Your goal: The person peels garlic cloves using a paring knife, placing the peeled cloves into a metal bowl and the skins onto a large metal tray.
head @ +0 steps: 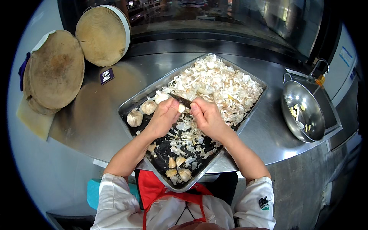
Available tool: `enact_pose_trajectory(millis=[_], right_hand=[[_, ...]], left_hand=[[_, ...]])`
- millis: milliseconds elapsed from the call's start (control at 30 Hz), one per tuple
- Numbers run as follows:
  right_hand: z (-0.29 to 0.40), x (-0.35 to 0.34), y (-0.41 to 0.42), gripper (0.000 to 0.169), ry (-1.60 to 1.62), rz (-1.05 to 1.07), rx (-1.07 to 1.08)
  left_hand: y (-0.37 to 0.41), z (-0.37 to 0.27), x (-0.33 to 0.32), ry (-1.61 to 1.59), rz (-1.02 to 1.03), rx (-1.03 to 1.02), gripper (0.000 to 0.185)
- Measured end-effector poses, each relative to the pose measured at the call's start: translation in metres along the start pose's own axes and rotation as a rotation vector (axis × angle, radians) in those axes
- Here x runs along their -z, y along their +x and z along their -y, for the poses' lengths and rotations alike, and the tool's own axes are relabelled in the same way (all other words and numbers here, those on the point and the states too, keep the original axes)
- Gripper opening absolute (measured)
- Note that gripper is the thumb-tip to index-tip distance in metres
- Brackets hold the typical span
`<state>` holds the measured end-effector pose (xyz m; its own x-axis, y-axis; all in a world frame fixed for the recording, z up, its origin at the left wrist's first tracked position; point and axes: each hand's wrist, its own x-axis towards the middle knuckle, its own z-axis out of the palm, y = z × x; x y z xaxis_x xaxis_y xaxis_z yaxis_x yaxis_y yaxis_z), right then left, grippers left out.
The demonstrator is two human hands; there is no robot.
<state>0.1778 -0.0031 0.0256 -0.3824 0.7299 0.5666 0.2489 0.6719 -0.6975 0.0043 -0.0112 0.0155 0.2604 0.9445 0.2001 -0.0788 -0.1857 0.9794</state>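
My right hand grips a small knife whose dark blade points up and left, across the fingers of my left hand. Pinched in the left fingertips is a pale garlic clove, partly hidden by the thumb. Both hands are over a metal tray, set at an angle on the counter. Papery garlic skins heap up in its far part. Whole garlic bulbs lie along its left side, just beyond my left hand. In the near corner are several unpeeled cloves among loose skins.
A two-handled steel bowl with several peeled cloves stands at the right, beside a sink with a faucet. Round wooden chopping blocks lean at the left. A dark card bearing writing lies on the steel counter.
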Motion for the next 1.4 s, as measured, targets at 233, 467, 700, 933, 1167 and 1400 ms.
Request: enact_pose_trajectory(millis=[233, 467, 700, 933, 1167, 1400], right_hand=[[0.0, 0.0, 0.001, 0.02, -0.018, 0.05, 0.01], [0.001, -0.003, -0.004, 0.021, -0.038, 0.108, 0.026], [0.017, 0.009, 0.002, 0.025, -0.081, 0.119, -0.003], [0.007, -0.002, -0.002, 0.031, -0.163, 0.018, 0.114], [0.008, 0.001, -0.002, 0.036, -0.258, 0.011, 0.191], [0.008, 0.001, -0.001, 0.037, -0.289, 0.019, 0.271]], left_hand=[[-0.001, 0.003, 0.002, 0.03, 0.07, 0.023, 0.032], [0.002, -0.002, 0.0, 0.079, -0.015, -0.049, 0.034], [0.002, 0.009, 0.006, 0.179, 0.014, -0.069, 0.035], [-0.001, 0.0, -0.001, 0.239, 0.051, -0.151, 0.027], [-0.003, -0.003, -0.001, 0.255, 0.074, -0.194, 0.03], [-0.003, -0.007, 0.0, 0.28, 0.102, -0.248, 0.037]])
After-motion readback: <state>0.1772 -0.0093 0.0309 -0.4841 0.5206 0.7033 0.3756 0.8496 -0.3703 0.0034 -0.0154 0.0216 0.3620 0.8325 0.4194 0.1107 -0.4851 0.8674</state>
